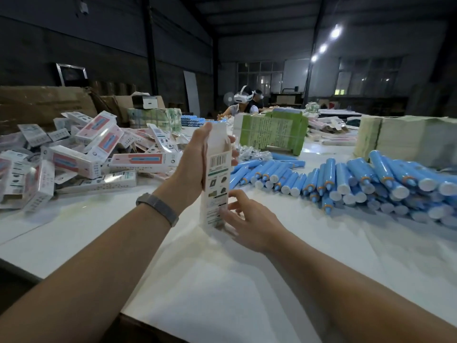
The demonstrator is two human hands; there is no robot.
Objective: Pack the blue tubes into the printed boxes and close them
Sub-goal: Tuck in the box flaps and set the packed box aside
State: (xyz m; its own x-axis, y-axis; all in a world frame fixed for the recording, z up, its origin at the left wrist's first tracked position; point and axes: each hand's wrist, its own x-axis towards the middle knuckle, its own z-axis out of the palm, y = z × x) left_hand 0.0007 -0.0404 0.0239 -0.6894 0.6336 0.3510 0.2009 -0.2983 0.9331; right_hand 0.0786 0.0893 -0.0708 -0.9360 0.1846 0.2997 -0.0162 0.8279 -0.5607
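Observation:
A printed box (217, 179) stands upright near the middle of the white table (222, 280), its top flap open. My left hand (195, 167) grips its upper part, thumb on the near side and fingertips showing past the far edge. My right hand (247, 219) touches the box's lower end with loosely spread fingers. A wide heap of blue tubes (358, 184) with white caps lies on the table to the right. I cannot see whether a tube is inside the box.
A pile of packed printed boxes (81, 154) covers the table's left side. Bundles of flat green cartons (274, 134) and a pale paper stack (408, 139) stand behind the tubes. A person wearing a headset (243, 102) sits at the far end.

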